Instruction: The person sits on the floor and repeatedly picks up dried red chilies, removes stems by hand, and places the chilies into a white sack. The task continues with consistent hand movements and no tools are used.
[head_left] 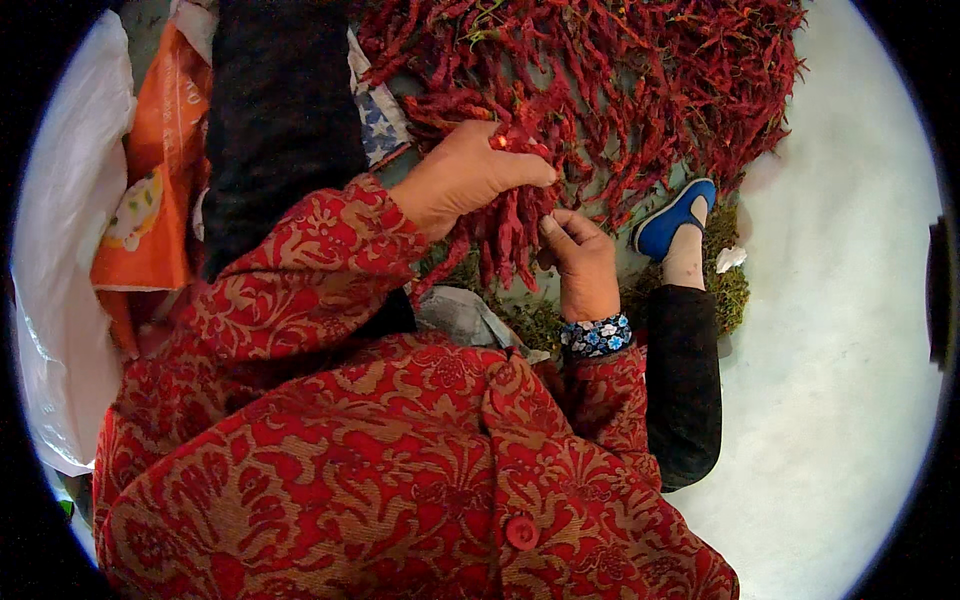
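Peppers hang bunched in the left hand, fingers closed around them, near the pile; the right hand presses fingertips together, catch unclear. Light grip should spare brittle pods.

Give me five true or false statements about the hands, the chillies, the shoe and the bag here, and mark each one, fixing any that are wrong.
1. The left hand holds a bunch of red chillies. True.
2. The blue shoe is to the left of both hands. False: it is to their right.
3. The right hand has its thumb and forefinger close together beside the bunch. True.
4. The cuff at the right wrist is plain white. False: it is dark with blue and white flowers.
5. An orange bag lies to the left of the left hand. True.
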